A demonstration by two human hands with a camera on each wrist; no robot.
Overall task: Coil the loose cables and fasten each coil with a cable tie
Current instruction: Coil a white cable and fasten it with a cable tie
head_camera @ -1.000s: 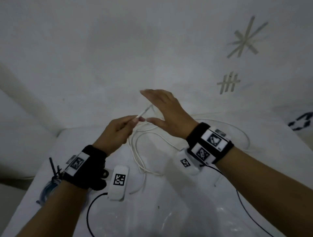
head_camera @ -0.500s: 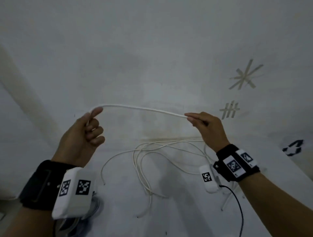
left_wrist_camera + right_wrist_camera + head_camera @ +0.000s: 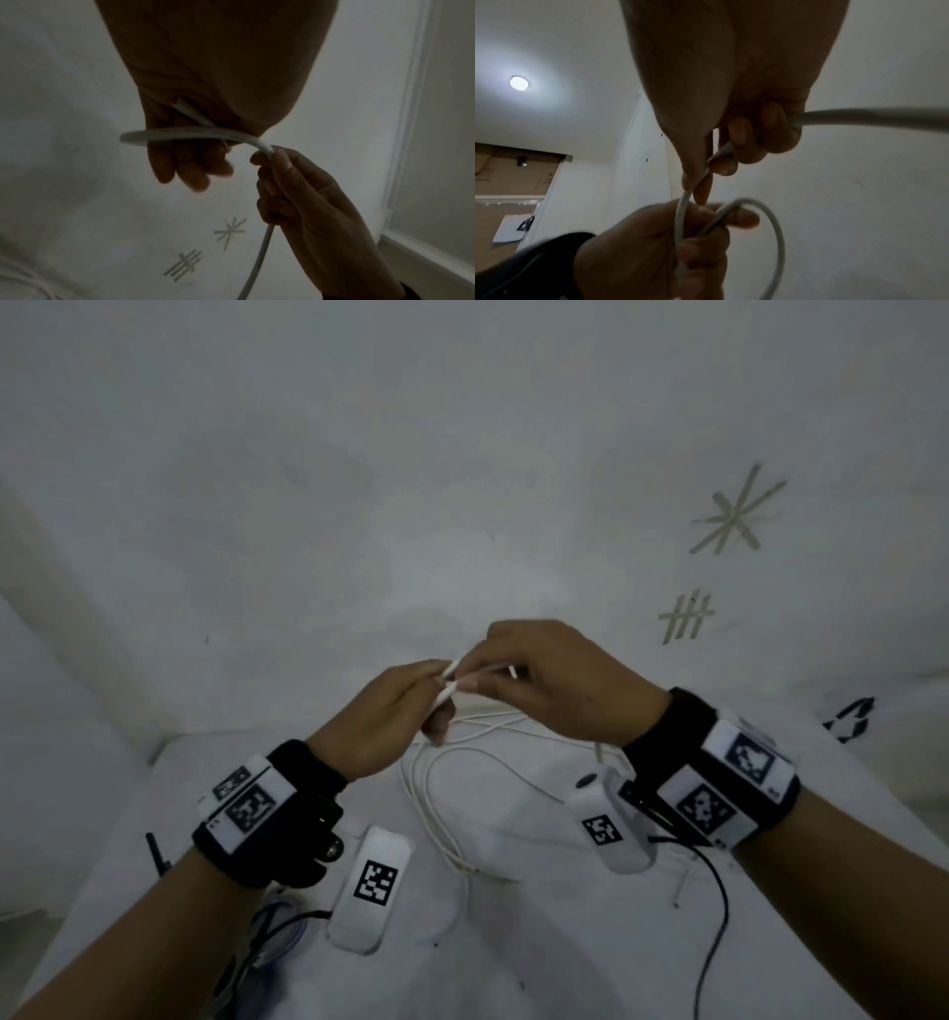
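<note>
A: Both hands met above the bench [image 3: 539, 942]. The left hand [image 3: 380, 716] pinched the first loop of the white cable [image 3: 452, 814]; the right hand [image 3: 554, 685] pinched the next length.

B: The loop could spring open if the left grip loosened. The rest lay tangled further on the bench and might snag.
</note>
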